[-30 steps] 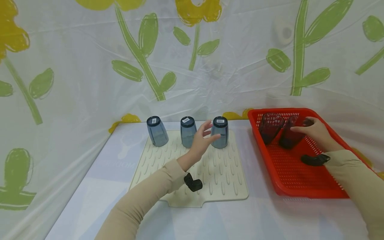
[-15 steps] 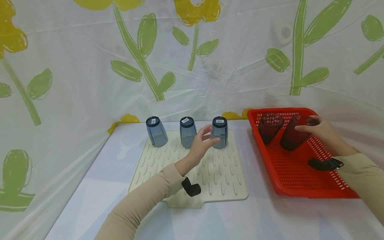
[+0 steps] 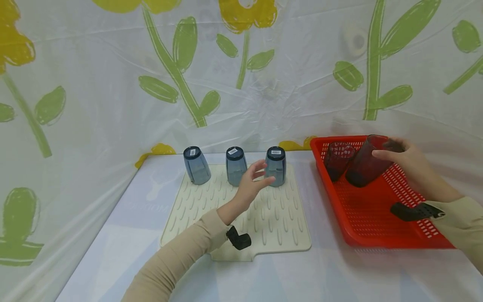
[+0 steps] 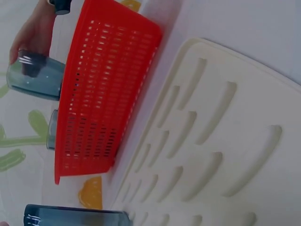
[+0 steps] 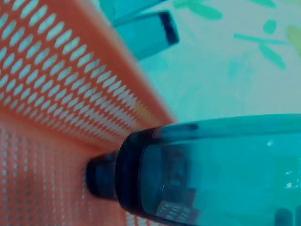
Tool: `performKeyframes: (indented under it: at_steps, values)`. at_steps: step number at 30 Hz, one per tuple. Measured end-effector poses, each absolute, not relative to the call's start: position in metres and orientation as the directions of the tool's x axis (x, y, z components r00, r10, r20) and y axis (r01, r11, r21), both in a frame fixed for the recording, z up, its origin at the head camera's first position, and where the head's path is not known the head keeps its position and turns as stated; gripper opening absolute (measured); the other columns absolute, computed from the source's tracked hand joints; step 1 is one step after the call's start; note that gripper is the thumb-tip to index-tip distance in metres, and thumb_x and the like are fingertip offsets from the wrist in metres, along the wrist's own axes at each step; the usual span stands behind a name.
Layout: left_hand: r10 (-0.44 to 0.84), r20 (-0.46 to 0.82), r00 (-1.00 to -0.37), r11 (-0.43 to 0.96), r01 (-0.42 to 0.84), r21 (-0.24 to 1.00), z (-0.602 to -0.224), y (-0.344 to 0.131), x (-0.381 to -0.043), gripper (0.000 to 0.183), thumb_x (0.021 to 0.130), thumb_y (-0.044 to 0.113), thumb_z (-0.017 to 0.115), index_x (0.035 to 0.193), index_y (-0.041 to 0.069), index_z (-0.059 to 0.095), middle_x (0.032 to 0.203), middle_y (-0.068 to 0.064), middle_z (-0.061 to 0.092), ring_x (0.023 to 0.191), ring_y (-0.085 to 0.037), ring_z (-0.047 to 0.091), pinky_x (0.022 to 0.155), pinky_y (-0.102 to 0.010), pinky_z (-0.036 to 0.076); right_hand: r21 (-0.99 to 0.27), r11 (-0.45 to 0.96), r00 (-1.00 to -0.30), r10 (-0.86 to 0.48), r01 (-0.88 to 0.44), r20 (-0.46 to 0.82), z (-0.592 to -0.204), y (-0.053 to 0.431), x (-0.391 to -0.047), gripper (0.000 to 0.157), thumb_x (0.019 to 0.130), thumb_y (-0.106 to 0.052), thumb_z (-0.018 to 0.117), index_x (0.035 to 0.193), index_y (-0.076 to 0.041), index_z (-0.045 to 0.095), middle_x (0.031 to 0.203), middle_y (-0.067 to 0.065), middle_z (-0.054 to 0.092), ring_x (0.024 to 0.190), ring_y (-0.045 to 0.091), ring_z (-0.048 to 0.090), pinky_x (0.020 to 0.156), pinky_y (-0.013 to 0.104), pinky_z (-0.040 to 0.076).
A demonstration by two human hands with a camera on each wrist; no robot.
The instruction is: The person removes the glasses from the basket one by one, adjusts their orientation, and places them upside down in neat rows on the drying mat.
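My right hand [image 3: 420,172] grips a blue-grey drinking glass [image 3: 370,163] near its mouth. The glass is tilted, its dark base down inside the red basket [image 3: 341,216], and it rises past the basket's rim in the left wrist view. A second glass [image 3: 338,161] leans in the basket's far left corner. Over the cream drying mat [image 3: 279,239], my left hand [image 3: 247,191] hovers with fingers spread, overlapping an upturned glass [image 3: 276,167]. Two more upturned glasses stand in the same row, a middle glass [image 3: 236,167] and a left glass [image 3: 197,167].
The basket stands right of the mat, its perforated side wall [image 4: 108,89] facing the mat. Behind the table [image 3: 124,235] hangs a flower-printed curtain [image 3: 302,92]. Each wrist carries a small black camera mount, such as the left mount [image 3: 238,238].
My right hand has moved up and right, lifting and tilting its glass away from the basket's floor. My left hand has drifted slightly down beside the right upturned glass.
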State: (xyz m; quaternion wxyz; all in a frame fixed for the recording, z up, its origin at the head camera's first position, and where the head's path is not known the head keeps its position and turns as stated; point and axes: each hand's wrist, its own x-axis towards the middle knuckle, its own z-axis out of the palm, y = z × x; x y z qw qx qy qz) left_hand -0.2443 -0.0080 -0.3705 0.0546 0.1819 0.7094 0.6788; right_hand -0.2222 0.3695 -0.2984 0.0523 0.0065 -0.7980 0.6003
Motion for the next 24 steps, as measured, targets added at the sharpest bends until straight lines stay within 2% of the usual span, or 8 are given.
performKeyframes:
  at_steps: [4, 9, 15, 19, 24]
  values:
    - [0.329, 0.171, -0.929, 0.020, 0.188, 0.982, -0.369, -0.009, -0.240, 0.058, 0.088, 0.007, 0.059, 0.140, 0.002, 0.032, 0.138, -0.017, 0.039, 0.124, -0.031, 0.039, 0.098, -0.041, 0.039, -0.986, 0.150, -0.995, 0.051, -0.078, 0.087, -0.290, 0.360, -0.217, 0.030, 0.087, -0.010, 0.059, 0.109, -0.021, 0.042, 0.096, -0.014, 0.050, 0.086, -0.002, 0.043, 0.075, 0.013, 0.030]
    - [0.329, 0.175, -0.928, 0.015, 0.190, 0.982, -0.370, -0.010, -0.238, 0.059, 0.088, 0.010, 0.059, 0.139, 0.001, 0.033, 0.137, -0.017, 0.040, 0.124, -0.035, 0.038, 0.097, -0.040, 0.040, -0.993, 0.070, -0.995, 0.026, -0.099, 0.101, -0.281, 0.345, -0.214, 0.029, 0.088, -0.008, 0.058, 0.111, -0.017, 0.043, 0.095, -0.013, 0.054, 0.088, 0.000, 0.044, 0.078, 0.014, 0.029]
    - [0.337, 0.162, -0.927, -0.002, 0.172, 0.985, -0.371, -0.008, -0.235, 0.059, 0.088, 0.008, 0.059, 0.140, 0.002, 0.032, 0.138, -0.016, 0.040, 0.126, -0.037, 0.036, 0.099, -0.041, 0.038, -0.988, -0.066, -0.989, -0.031, -0.142, 0.144, -0.277, 0.327, -0.212, 0.024, 0.087, -0.001, 0.057, 0.107, -0.015, 0.053, 0.089, -0.010, 0.063, 0.084, 0.003, 0.051, 0.076, 0.014, 0.036]
    - [0.342, 0.142, -0.929, -0.010, 0.147, 0.989, -0.372, -0.006, -0.234, 0.059, 0.087, 0.007, 0.060, 0.140, 0.005, 0.033, 0.140, -0.015, 0.039, 0.127, -0.034, 0.036, 0.100, -0.042, 0.036, -0.980, -0.102, -0.984, -0.033, -0.170, 0.174, -0.275, 0.315, -0.212, 0.022, 0.086, 0.001, 0.058, 0.101, -0.014, 0.060, 0.086, -0.008, 0.066, 0.081, 0.005, 0.055, 0.073, 0.014, 0.041]
    - [0.347, 0.130, -0.929, -0.003, 0.138, 0.990, -0.361, -0.005, -0.224, 0.058, 0.086, 0.002, 0.059, 0.139, 0.002, 0.033, 0.139, -0.018, 0.038, 0.127, -0.034, 0.036, 0.101, -0.043, 0.035, -0.984, -0.102, -0.989, -0.017, -0.146, 0.149, -0.274, 0.304, -0.210, 0.018, 0.087, -0.004, 0.058, 0.100, -0.016, 0.059, 0.084, -0.010, 0.065, 0.080, 0.005, 0.054, 0.074, 0.015, 0.038]
